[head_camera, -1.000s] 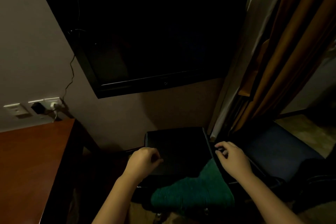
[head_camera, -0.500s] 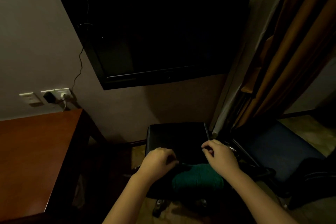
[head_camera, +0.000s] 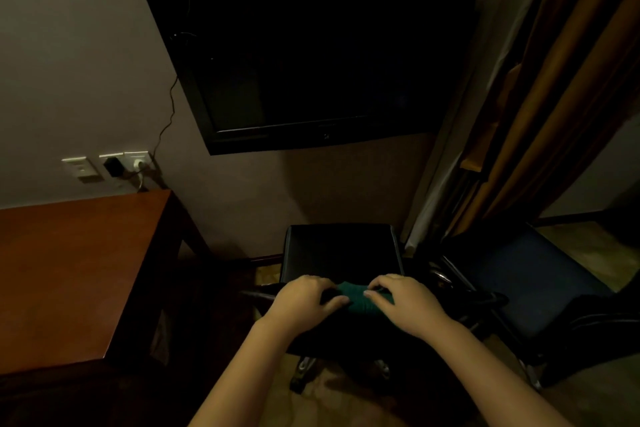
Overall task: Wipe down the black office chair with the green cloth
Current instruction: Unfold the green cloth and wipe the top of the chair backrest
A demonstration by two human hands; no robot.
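Both hands are down on the green cloth (head_camera: 360,303), low in the middle of the frame. The left hand (head_camera: 304,303) has its fingers curled over the cloth's left end with the thumb tucked in underneath, so it looks like it's gripping that end. The right hand (head_camera: 407,307) is knuckles-up, its thumb and fingertips pinching the cloth's right side. Only a small bunched patch of green shows between the two hands. It's pretty dark, so I can't make out the finger detail any better than that. Both forearms come up from the bottom edge and angle in toward each other.

The cloth sits on the black office chair (head_camera: 341,250), on the near part of it, with the chair's flat black pad stretching away above the hands. One chair wheel (head_camera: 303,366) shows below the left wrist.

Around that: a blue seat (head_camera: 519,274) is just beside the chair on the right, and brown-orange curtains (head_camera: 554,97) hang down the right side. A big black TV (head_camera: 311,45) fills the top middle on the wall. A reddish wooden desk (head_camera: 69,270) takes up the left. Wall sockets (head_camera: 110,165) sit above the desk, with a cable (head_camera: 169,107) running up toward the TV.
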